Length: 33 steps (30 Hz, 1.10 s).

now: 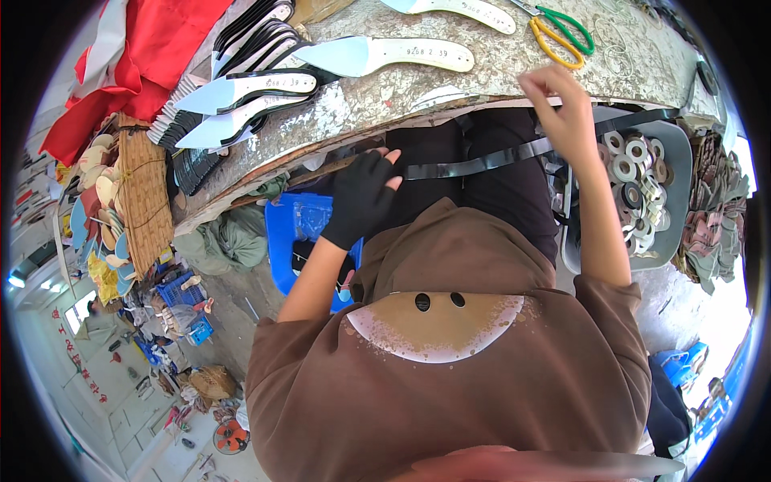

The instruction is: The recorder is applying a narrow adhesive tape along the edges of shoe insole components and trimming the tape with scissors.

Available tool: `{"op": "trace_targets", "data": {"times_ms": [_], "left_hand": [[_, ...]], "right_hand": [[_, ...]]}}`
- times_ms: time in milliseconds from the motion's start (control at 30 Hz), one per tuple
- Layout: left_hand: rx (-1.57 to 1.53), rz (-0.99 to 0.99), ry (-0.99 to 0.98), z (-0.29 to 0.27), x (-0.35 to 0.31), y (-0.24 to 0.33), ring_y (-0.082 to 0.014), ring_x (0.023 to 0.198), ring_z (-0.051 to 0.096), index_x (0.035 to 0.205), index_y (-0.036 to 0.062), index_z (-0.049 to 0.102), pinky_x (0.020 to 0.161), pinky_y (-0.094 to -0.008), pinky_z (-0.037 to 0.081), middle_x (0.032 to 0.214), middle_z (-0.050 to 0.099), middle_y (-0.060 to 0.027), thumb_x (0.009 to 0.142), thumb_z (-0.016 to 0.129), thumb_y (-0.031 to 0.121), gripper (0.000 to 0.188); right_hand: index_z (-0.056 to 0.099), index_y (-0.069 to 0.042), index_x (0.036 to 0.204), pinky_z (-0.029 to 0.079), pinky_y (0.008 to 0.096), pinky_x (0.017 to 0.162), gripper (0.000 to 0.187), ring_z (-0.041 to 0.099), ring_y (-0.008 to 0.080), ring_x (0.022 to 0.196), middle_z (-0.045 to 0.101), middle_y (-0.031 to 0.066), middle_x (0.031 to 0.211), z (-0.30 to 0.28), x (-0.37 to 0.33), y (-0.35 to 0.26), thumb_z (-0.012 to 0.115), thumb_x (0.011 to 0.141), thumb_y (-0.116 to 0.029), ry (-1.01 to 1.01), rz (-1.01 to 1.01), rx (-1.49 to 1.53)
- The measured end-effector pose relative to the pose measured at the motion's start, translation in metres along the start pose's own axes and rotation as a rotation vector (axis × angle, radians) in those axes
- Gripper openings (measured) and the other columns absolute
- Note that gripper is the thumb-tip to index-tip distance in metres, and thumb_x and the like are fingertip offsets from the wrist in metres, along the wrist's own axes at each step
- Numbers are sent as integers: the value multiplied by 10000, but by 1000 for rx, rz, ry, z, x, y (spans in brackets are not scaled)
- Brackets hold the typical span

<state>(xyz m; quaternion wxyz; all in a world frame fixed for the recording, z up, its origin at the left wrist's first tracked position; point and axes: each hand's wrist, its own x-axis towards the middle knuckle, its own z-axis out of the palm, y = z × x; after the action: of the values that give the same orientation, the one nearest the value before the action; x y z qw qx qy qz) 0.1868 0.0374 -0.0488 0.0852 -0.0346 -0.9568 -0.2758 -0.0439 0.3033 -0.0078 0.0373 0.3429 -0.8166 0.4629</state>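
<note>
A black fingerless glove covers my left hand (361,197), which is low under the table edge with its fingers curled in. It grips the left end of a shiny black strip (482,163), which runs across my lap and off to the right, passing by my right forearm. My bare right hand (564,108) is raised at the table's front edge, thumb and forefinger brought together in a pinch. Whatever may be between them is too small to make out. Just beyond it lie scissors (560,36) with one green and one yellow handle.
Flat white-and-pale-blue shoe-shaped pieces (418,55) lie on the worn table (337,120), several stacked at left beside red cloth (169,48). A grey bin (679,185) of tape rolls (630,165) stands at my right, a blue bin (277,241) at my left.
</note>
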Motion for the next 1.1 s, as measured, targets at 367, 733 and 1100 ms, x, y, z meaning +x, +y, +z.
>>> {"op": "trace_targets", "data": {"times_ms": [367,733,1100], "left_hand": [[-498,-307,-185,-30,13,35,-74,639,501,839,14,614,603,-252,415,696,572,-23,800,760,112,180],[-340,-277,-259,-96,-12,17,-74,677,558,913,1,646,627,-232,440,745,618,-18,831,730,72,137],[-562,-430,-141,-126,-30,-15,-168,828,599,962,-5,657,772,-304,467,881,642,-67,889,648,288,302]], "right_hand": [[613,-51,1175,453,443,950,497,585,344,1078,630,148,1123,67,-72,-37,714,829,-394,-388,-221,173],[605,-60,805,448,433,594,351,605,347,692,574,131,678,22,-78,-5,658,887,-397,-479,-67,-6],[570,-8,729,393,297,576,332,446,79,627,485,27,608,-30,-112,23,642,946,-248,-457,375,392]]}}
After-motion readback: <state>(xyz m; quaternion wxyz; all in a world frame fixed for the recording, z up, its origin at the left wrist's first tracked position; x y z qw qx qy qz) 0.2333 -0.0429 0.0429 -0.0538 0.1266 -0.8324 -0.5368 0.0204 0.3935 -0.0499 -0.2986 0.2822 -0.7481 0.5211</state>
